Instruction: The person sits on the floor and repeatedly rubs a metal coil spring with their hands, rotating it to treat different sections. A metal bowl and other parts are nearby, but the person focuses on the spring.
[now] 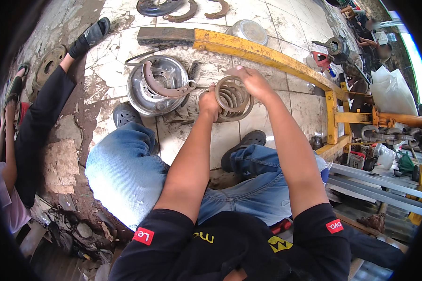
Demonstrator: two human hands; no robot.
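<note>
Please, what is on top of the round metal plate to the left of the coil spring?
A curved brake shoe lies on the metal plate; the surface directly beneath it is covered and cannot be seen.

- A black short-sleeved shirt (pixel 241 232) with yellow markings (pixel 280 244) sits below the left hand (pixel 209 103) and right hand (pixel 255 85).
- Red patches (pixel 143 236) with white lettering mark both sleeves (pixel 171 236), beyond each hand's elbow.
- Faded blue jeans (pixel 124 175), below the left hand.
- Dark clogs (pixel 253 137), one below the right hand.
</note>
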